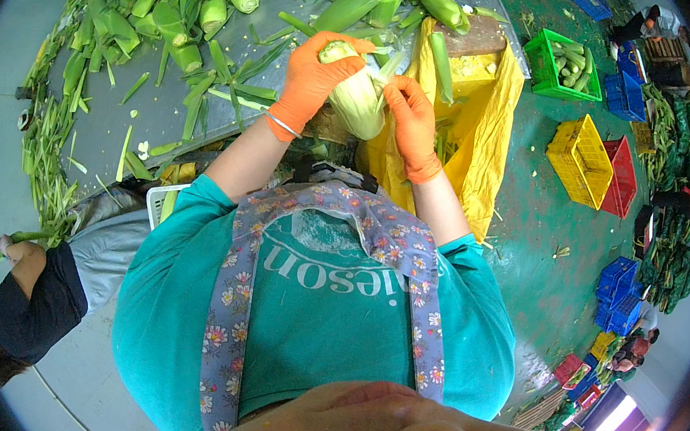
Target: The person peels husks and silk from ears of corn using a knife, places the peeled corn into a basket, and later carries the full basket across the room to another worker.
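In front of my chest I hold an ear of corn with a pale green husk, tilted. My left hand, in an orange glove, is wrapped round its far end. My right hand, gloved the same way, is closed in a pinch on a strip of husk at the ear's side. Beyond my hands, a heap of corn in green husks lies on the grey metal table. Loose husk leaves are scattered along the table's near edge.
A yellow bag hangs open beside my right forearm, with husks inside. A brown block sits at the table's corner. On the green floor stand a green crate, a yellow crate and a red crate. Another person is at the left.
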Tool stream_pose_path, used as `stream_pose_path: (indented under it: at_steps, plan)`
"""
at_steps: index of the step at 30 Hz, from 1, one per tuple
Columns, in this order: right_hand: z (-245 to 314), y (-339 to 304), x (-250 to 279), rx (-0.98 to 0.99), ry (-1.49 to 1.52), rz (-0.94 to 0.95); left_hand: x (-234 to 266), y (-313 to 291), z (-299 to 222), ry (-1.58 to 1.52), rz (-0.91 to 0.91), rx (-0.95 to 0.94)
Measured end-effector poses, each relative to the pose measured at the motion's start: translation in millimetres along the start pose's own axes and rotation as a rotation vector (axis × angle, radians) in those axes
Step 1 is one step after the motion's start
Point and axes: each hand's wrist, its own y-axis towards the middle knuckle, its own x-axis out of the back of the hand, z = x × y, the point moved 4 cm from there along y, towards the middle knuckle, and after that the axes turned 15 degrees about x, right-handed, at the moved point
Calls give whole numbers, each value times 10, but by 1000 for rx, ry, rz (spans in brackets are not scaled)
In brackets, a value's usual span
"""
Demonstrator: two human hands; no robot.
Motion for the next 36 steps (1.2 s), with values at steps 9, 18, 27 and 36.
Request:
stream_pose_path:
  at_steps: [9,18,27,36]
  plan:
    - [152,-85,-156,93,-120,-22,-57,-7,-106,61,34,6]
    - [445,-303,896,-235,463,-147,1232,458,-95,-838,-292,164]
    - [470,-50,298,-118,94,330,144,316,30,-486,321,281]
    - [268,-91,42,-198,286,-8,-4,217,95,-48,374,124]
